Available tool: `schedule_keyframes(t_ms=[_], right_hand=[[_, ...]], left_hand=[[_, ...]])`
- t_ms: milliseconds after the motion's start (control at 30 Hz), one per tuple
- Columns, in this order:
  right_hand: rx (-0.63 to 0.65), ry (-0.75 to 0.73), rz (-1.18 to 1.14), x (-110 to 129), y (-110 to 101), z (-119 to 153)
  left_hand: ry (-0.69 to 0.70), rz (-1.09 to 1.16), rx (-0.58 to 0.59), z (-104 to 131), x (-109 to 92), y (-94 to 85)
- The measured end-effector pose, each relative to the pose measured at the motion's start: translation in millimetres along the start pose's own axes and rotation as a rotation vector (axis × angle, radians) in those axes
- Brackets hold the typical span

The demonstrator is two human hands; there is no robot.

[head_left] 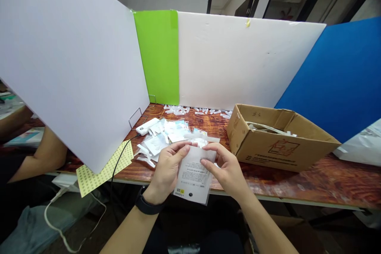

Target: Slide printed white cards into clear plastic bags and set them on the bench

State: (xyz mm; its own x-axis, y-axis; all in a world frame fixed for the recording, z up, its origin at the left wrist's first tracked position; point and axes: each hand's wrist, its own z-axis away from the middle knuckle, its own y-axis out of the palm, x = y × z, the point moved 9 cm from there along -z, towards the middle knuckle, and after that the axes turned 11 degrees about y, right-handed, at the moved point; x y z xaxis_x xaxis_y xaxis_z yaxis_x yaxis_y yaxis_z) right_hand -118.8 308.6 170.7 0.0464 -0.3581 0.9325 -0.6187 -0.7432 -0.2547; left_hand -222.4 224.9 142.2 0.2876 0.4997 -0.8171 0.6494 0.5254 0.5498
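A clear plastic packet with a white printed card point(195, 174) is held up between both hands at the table's front edge. My left hand point(169, 166) pinches its upper left side, thumb in front. On the upper right side, my right hand point(224, 166) grips the same packet with thumb and fingers. A white strip point(208, 139) shows along the packet's top; whether it is attached I cannot tell. Behind the hands lies a pile of similar packets point(172, 131) with loose white strips point(145, 154) beside it.
An open cardboard box point(268, 147) stands right, strips inside. Small white plastic pieces point(178, 110) line the white back panel point(232, 59). A white device point(147, 126) with a black cable and yellow sticker sheets point(104, 168) lie left. Another person's arm point(44, 154) shows beyond the left panel.
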Motion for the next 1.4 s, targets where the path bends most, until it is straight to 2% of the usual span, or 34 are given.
schedule_keyframes(t_ms=[200,300,367,433,500,600,733,1000,1133,1167,1233,1333,1400], right_hand=[[0.009,0.02,-0.105,-8.3,6.8,5.9],[0.004,-0.001,0.014,-4.2,9.4,10.0],[-0.129,-0.107,0.24,9.9,3.5,15.0],[-0.345,-0.303,0.468,34.6,-2.9,26.0],[-0.432,-0.501,0.59,56.0,3.7,36.7],[-0.308,-0.602,0.605,67.7,21.8,35.4],[-0.214,-0.541,0.528,70.0,22.7,23.8],[-0.011,-0.526,0.707,78.9,22.0,14.6],[-0.036,-0.468,0.67,69.3,22.5,12.7],[-0.061,-0.411,0.599,62.8,16.2,8.1],[-0.175,-0.187,0.402,39.6,-14.5,-10.6],[-0.474,0.129,0.231,4.5,-95.9,-41.7],[-0.646,0.183,0.284,0.7,-153.6,-59.4]], left_hand=[[0.027,-0.04,-0.027,3.9,-3.3,-5.6],[0.021,-0.054,-0.035,4.6,-3.2,-10.2],[0.021,-0.072,-0.039,5.1,-2.9,-12.2],[0.054,-0.129,-0.045,6.2,-5.1,-12.6],[0.14,-0.246,-0.044,9.1,-11.6,-10.5],[0.292,-0.45,-0.015,18.5,-22.6,-1.9],[0.386,-0.582,0.036,32.0,-27.2,6.4],[0.438,-0.728,0.168,36.7,-26.9,19.5],[0.408,-0.707,0.192,34.7,-20.9,25.1],[0.375,-0.675,0.188,33.1,-17.9,23.5],[0.26,-0.554,0.15,28.7,-9.3,13.1],[0.038,-0.292,0.014,23.7,7.2,-16.1],[-0.056,-0.158,-0.095,22.6,15.4,-36.1]])
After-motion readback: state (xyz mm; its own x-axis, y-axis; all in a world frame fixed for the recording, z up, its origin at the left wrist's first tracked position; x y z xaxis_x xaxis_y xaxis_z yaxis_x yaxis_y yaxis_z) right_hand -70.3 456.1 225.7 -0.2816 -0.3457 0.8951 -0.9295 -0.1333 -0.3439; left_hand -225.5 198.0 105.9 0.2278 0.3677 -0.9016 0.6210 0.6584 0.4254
